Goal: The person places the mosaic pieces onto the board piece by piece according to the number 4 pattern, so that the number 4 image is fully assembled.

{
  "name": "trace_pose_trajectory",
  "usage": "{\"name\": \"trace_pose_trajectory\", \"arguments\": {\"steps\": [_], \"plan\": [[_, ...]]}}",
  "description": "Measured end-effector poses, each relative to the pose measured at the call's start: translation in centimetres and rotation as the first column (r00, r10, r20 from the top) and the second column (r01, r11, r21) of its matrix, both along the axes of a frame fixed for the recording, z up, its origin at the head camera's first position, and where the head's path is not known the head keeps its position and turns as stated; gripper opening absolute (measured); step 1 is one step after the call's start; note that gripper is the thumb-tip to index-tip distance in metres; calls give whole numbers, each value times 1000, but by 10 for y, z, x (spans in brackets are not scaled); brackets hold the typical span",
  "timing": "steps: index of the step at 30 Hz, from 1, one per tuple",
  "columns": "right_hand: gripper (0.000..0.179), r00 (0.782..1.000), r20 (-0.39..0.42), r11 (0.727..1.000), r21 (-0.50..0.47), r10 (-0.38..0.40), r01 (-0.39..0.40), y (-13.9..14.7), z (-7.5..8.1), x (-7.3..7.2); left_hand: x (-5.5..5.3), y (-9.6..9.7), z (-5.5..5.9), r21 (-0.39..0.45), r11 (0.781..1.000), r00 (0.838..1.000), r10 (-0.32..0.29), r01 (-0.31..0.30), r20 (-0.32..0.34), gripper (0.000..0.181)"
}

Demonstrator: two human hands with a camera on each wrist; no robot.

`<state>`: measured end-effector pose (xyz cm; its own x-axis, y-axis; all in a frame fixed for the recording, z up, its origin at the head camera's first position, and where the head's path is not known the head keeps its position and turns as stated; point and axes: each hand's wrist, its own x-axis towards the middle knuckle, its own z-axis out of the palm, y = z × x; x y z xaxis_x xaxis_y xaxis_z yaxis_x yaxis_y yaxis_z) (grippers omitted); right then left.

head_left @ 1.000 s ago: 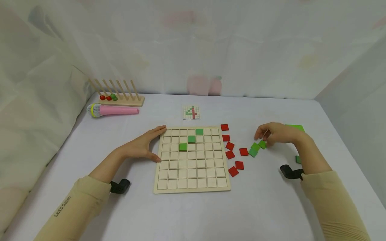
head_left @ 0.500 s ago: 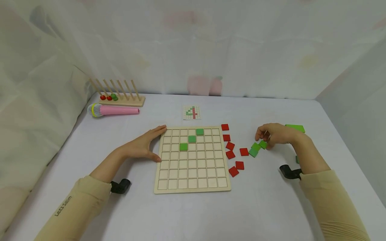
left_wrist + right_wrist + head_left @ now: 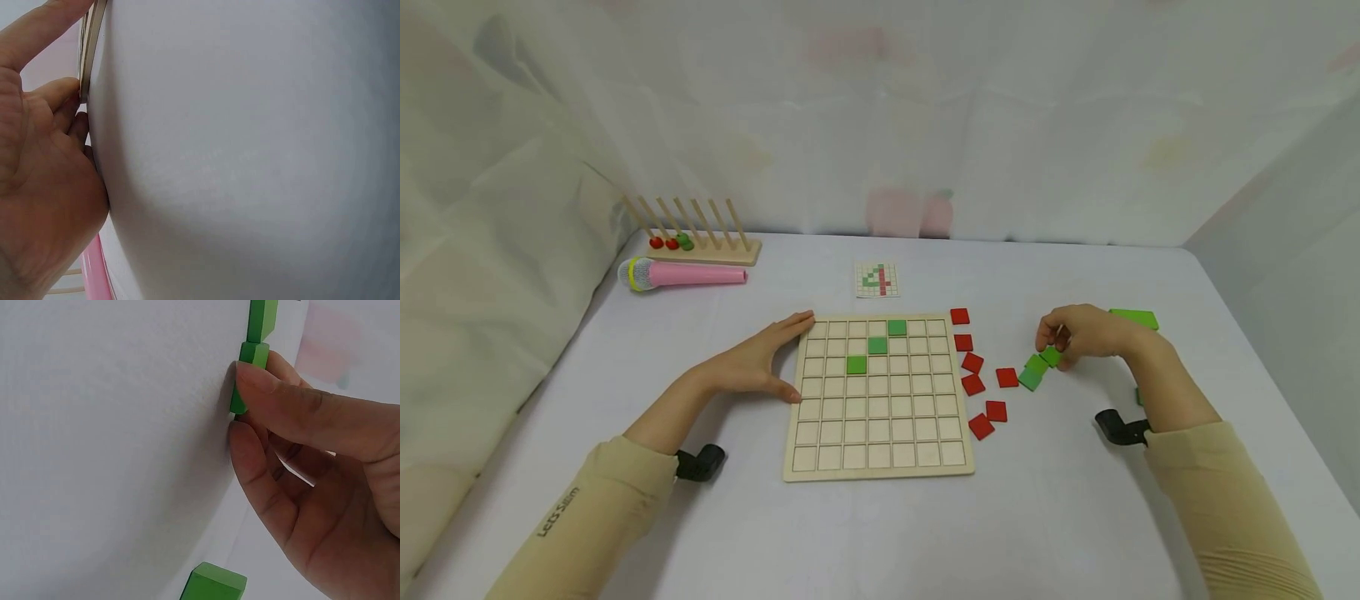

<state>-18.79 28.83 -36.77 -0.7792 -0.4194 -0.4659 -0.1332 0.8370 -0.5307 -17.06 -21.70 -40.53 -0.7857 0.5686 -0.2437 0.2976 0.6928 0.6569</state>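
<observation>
The wooden grid board (image 3: 877,408) lies flat on the table with three green tiles on its upper squares, one being this green square (image 3: 856,365). My left hand (image 3: 751,358) rests at the board's left edge, thumb and fingers spread and fairly straight, fingertips at the upper left corner. To the right of the board, my right hand (image 3: 1086,332) pinches a green tile (image 3: 253,356) between thumb and fingers, low over the table. That tile sits in a short row with two other green tiles (image 3: 1030,379). Several red tiles (image 3: 1007,377) lie between this row and the board.
Behind the board lies a small pattern card (image 3: 876,281) with green and red squares. At the back left are a pink microphone (image 3: 692,274) and a wooden peg rack (image 3: 715,253) with beads. A larger bright green piece (image 3: 1135,318) lies beyond the right wrist.
The green tile at my right fingertips has shifted slightly left, closer against the neighbouring green tile. My left hand stays at the board's edge.
</observation>
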Motion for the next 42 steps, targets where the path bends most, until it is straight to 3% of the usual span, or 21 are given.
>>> {"name": "trace_pose_trajectory", "arguments": {"steps": [13,20,31,42], "plan": [[23,997,-63,999,38,39,-36,-4,0,-5,0,-2,-2,1,1000,1000,1,-1,-2,123],[13,990,-135,998,37,51,-47,-14,12,-10,-1,-2,-2,-1,1000,1000,0,0,-4,123],[8,955,-291,993,-87,53,-81,-62,25,-14,-1,0,-1,0,1000,1000,-7,7,-6,122],[11,950,-303,976,-175,72,-130,-116,26,-13,0,1,0,1,1000,1000,-11,11,-5,122]]}}
